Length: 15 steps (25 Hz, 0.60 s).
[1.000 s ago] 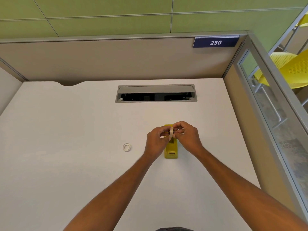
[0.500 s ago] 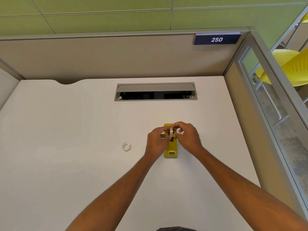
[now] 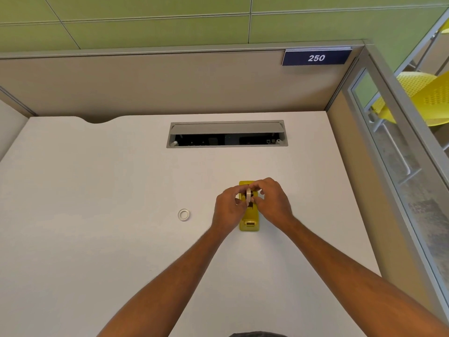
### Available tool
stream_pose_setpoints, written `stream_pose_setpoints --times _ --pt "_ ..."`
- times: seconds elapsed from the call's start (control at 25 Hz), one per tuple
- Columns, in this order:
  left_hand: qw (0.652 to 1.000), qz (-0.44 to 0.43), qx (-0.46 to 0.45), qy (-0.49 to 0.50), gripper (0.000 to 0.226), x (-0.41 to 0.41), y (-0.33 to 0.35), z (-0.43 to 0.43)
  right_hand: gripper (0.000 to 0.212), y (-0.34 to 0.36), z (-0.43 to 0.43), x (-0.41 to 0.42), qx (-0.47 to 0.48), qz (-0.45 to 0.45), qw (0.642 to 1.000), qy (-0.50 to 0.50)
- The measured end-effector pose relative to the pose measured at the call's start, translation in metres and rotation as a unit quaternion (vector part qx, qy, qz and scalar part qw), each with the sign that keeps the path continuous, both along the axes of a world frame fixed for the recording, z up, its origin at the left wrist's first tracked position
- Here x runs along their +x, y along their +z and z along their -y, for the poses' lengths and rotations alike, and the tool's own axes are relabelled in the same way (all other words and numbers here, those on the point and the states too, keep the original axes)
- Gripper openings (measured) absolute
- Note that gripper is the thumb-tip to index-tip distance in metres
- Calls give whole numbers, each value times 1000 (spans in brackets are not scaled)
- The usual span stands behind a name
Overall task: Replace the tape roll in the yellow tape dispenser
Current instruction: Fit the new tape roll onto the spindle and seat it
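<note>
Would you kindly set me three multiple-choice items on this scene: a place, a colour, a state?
1. Where is the white ring? A. on the desk, left of the yellow dispenser; B. inside the dispenser; C. on the floor.
2. What colour is the 250 sign? A. red; B. dark blue; C. white.
3. The tape roll is: A. flat on the desk; B. held on edge over the dispenser by left hand and right hand; C. on the wall.
1 A, it lies apart at the dispenser's left; 2 B, white digits on dark blue; 3 B, both hands pinch it.
</note>
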<state>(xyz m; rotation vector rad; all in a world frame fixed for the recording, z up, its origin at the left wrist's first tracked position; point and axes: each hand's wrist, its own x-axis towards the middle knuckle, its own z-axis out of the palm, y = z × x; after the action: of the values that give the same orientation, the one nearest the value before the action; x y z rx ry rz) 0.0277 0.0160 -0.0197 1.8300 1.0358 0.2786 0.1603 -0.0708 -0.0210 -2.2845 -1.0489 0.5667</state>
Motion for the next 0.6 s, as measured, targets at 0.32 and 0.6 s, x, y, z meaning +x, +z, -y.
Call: stream_pose_setpoints --times 0.32,0.6 --pt "995 -52 67 -61 42 2 1 -6 26 -3 -1 3 -24 -4 1000 -13" --pt "983 -98 118 -97 44 -5 2 -16 29 -7 8 -2 -13 -31 999 -37"
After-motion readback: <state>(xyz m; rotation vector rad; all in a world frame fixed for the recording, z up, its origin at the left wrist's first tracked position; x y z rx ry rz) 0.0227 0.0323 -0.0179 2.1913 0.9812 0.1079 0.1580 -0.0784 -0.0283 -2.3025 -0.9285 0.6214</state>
